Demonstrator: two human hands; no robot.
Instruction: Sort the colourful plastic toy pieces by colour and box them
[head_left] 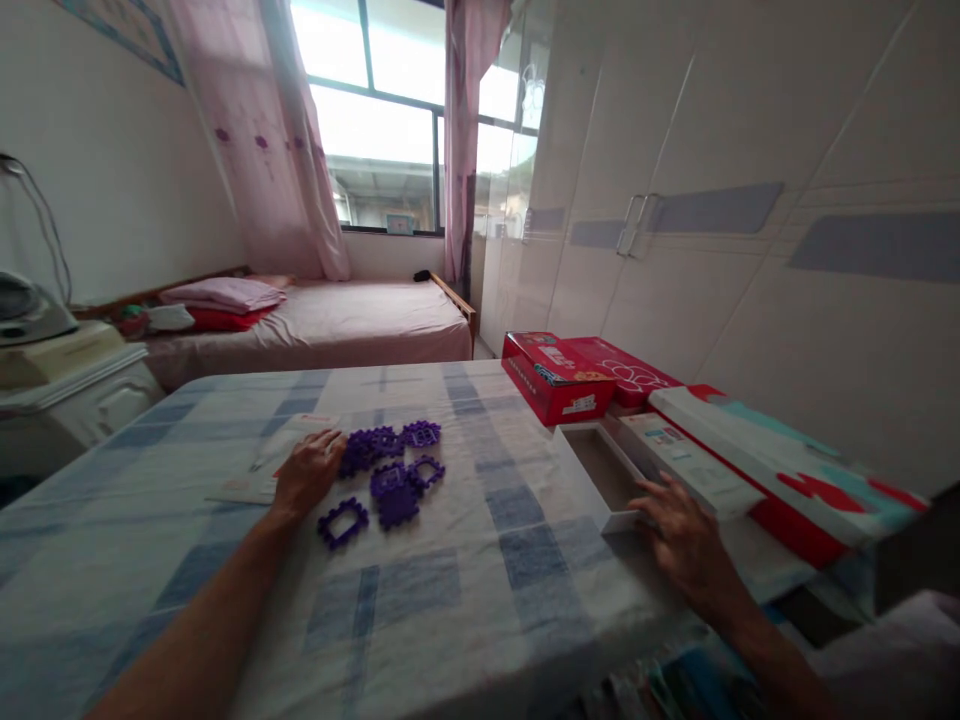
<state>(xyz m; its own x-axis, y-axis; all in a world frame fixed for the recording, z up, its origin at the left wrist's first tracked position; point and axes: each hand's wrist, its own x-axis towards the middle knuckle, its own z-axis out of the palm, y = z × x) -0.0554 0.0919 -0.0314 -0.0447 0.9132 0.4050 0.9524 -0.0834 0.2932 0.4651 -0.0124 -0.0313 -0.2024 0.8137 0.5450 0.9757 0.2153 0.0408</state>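
Observation:
Several purple square puzzle pieces (390, 475) lie in a loose cluster on the blue-and-white checked cloth (420, 590). My left hand (306, 472) rests on the cloth at the cluster's left edge, fingers curled onto the nearest pieces; whether it grips one is unclear. My right hand (686, 540) lies flat with fingers spread beside the near end of an open white box tray (600, 475), touching its corner. The tray looks empty.
Red boxes (559, 375) and a long white-and-red box (757, 450) line the right side by the wardrobe (712, 230). A paper leaflet (262, 470) lies under my left hand. A bed (322, 320) stands behind, a white cabinet (67, 390) at left.

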